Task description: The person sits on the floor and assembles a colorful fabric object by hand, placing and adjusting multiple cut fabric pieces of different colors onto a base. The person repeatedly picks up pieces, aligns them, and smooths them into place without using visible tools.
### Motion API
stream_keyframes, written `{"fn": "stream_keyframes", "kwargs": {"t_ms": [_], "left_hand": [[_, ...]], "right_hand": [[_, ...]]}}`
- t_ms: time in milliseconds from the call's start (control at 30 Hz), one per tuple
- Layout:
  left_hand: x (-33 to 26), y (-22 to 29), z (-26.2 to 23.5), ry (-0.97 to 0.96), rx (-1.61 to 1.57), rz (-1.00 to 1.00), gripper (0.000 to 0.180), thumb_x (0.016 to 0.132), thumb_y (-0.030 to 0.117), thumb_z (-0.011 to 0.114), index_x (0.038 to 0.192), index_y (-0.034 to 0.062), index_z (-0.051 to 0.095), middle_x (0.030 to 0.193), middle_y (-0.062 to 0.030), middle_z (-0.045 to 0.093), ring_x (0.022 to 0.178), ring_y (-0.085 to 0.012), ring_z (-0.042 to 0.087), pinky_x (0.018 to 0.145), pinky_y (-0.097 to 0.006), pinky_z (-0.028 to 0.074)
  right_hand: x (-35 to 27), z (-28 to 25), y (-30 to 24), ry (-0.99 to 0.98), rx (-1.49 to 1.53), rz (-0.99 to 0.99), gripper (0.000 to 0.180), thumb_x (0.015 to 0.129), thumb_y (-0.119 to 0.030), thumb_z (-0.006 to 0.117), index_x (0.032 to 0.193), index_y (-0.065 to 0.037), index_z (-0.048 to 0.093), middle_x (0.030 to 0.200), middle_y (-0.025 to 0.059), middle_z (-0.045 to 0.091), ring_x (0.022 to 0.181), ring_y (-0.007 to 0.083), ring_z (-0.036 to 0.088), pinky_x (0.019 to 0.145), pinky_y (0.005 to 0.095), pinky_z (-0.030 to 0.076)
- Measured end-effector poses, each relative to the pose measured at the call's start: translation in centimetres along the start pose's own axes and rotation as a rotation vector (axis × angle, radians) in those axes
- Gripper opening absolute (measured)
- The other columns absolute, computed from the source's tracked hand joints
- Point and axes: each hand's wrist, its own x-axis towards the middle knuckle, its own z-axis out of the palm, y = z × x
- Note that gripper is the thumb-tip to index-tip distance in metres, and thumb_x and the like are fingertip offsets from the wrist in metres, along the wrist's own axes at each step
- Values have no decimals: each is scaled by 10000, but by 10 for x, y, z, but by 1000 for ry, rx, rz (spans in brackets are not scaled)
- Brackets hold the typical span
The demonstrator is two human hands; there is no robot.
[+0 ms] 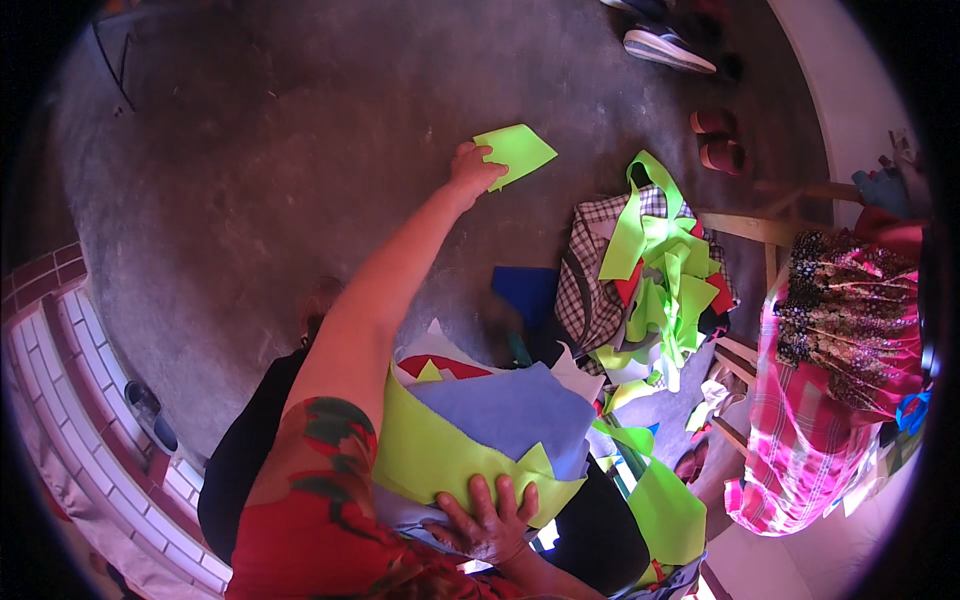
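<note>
My left hand [474, 174] is stretched far out over the floor, its fingers closed on the edge of a small lime-green cloth piece [520, 154]. Lower down, my right hand [488, 522] lies with spread fingers on a larger lime-green cloth [430, 440]. That cloth is part of a heap on my lap, together with a blue-grey cloth [520, 405] and a red piece [440, 367]. What lies under the heap is hidden.
To the right, a checked cloth bag [590, 270] bears many lime-green scraps [665, 285]. Behind it a wooden frame [745, 228] is draped with a pink plaid garment [800, 430]. A dark blue cloth [526, 292], slippers [722, 155] and a sneaker [668, 50] lie on the floor.
</note>
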Motion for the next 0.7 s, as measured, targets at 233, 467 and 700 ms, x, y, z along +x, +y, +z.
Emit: {"fn": "stream_keyframes", "kwargs": {"t_ms": [233,467,700], "left_hand": [[-13,17,-11,5,-48,198,547,759,264,720,1203,-15,567,1278,-157,476,1195,-287,471,966,-355,412],[-96,89,-84,-186,-239,123,552,782,264,711,1232,11,513,1203,-105,502,1157,-212,468,964,-306,352],[-241,170,-163,-231,-124,279,464,848,224,634,1280,83,535,1323,-23,483,1196,-151,446,1017,-312,308]], "right_hand": [[5,-1,3,43,9,4,626,773,-617,598,1308,-300,524,1271,114,509,1262,360,391,1058,577,146],[2,-8,-4,10,90,83,606,778,-572,625,1315,-309,525,1402,70,448,1321,311,354,1068,559,164],[-1,-15,-10,86,64,25,614,789,-532,618,1320,-241,521,1438,116,388,1345,352,319,1074,575,161]]}}
